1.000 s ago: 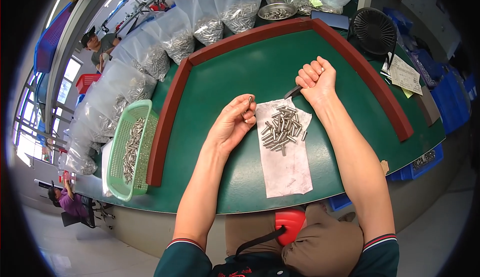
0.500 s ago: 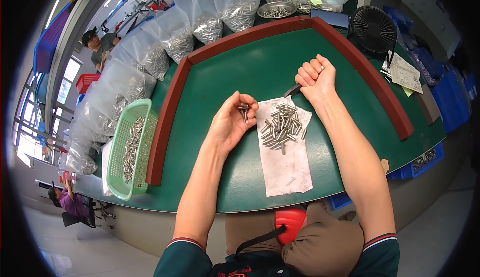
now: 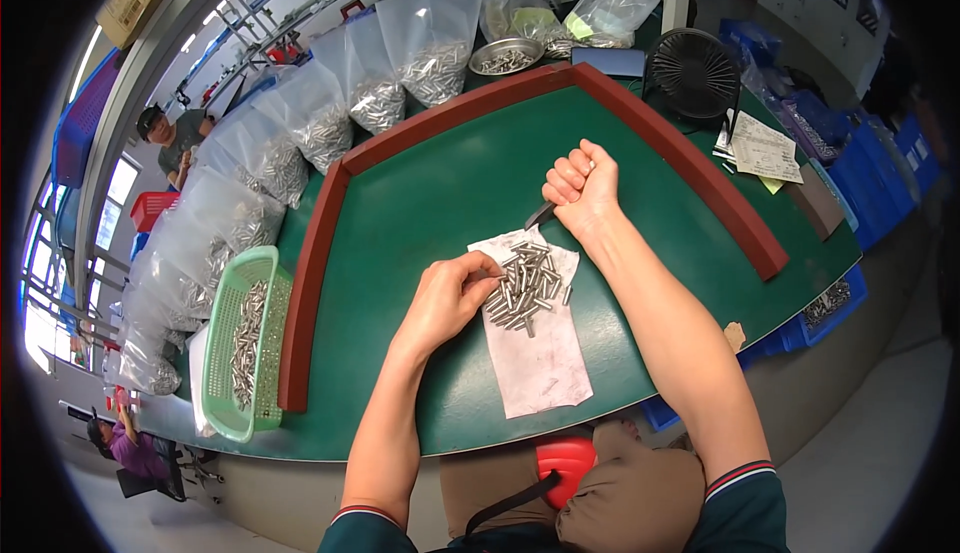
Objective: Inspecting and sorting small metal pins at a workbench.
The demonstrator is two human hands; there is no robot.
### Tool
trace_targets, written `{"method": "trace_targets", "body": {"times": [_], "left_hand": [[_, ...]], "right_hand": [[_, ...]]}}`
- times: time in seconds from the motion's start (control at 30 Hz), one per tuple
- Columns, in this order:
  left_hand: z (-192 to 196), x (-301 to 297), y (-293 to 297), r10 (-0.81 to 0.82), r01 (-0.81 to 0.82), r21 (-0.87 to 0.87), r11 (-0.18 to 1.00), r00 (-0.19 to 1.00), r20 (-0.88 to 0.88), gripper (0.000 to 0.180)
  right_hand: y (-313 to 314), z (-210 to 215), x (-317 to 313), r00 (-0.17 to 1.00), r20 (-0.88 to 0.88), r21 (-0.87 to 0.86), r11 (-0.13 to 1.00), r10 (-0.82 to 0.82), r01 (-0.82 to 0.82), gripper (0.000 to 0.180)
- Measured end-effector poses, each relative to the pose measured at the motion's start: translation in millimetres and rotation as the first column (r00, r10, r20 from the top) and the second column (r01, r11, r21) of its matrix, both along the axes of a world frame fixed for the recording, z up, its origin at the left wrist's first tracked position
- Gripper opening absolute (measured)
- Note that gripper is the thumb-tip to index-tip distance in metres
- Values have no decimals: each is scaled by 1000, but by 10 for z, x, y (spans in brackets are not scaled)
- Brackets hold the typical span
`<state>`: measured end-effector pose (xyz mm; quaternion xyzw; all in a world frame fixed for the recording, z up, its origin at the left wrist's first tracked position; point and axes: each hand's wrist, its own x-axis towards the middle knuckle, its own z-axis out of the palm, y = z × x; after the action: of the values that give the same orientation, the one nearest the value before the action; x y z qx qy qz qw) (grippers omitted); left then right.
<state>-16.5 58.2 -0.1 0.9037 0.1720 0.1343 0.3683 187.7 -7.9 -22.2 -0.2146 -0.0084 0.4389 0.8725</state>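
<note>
A heap of short, shiny metal pins (image 3: 527,286) lies on a stained whitish cloth (image 3: 545,378) on the green table. At the heap's left edge is my left hand (image 3: 447,298), back upward, its thumb and fingers closed at the metal pins; its palm is hidden. My right hand (image 3: 583,185) makes a fist above the far right corner of the cloth. Out of that fist, toward the cloth, sticks a dark, flat, narrow tool (image 3: 540,216); the fingers cover the rest, so its kind does not show.
Dark red rails (image 3: 460,113) border the work area. On the left stands a green perforated basket (image 3: 215,373) of pins, with clear bags (image 3: 325,118) of metal parts behind. A metal bowl (image 3: 507,56), a black fan (image 3: 692,73) and papers (image 3: 765,148) sit farther back.
My left hand has turned from palm up, with several pins in its fingers, to palm down at the heap. My right hand keeps its grip on the tool. The whole view has shifted.
</note>
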Motion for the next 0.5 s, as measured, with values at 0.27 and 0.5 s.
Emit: {"method": "trace_targets", "body": {"times": [0.27,0.5], "left_hand": [[-12,-43,193,186,68,-905,421,970,159,7],[-122,-29,265,251,153,-969,193,947,199,14]], "right_hand": [[-12,-1,-1,1000,-17,-28,1000,-14,14,40],[-5,4,4,1000,-8,-5,1000,-3,3,41]]}}
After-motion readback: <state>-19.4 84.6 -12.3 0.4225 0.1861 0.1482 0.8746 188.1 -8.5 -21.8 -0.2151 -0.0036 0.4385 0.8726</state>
